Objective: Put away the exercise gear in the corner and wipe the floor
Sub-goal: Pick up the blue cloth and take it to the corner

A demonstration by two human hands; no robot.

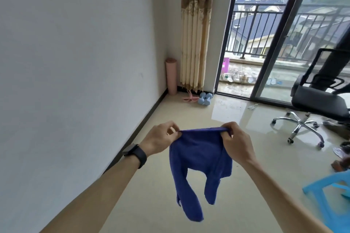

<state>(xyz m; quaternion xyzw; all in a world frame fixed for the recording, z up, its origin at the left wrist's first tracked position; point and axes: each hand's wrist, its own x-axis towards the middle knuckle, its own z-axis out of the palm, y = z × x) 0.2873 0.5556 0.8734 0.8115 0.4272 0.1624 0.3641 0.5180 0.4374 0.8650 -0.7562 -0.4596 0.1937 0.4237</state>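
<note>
Beige floor (189,115); fingers (169,125) pinch drooping blue cloth (198,153).

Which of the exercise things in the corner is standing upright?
The pink rolled mat, on end against the wall; the blue dumbbells and the pink strap lie on the floor.

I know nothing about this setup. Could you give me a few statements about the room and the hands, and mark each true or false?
1. The left hand and the right hand both pinch the top edge of the cloth. True.
2. The mat lies unrolled. False: it stands rolled up in the corner.
3. The dumbbells sit on the floor by the curtain. True.
4. The cloth is pressed to the floor. False: it hangs in the air.
5. The watch is on the right wrist. False: it is on the left.
</note>
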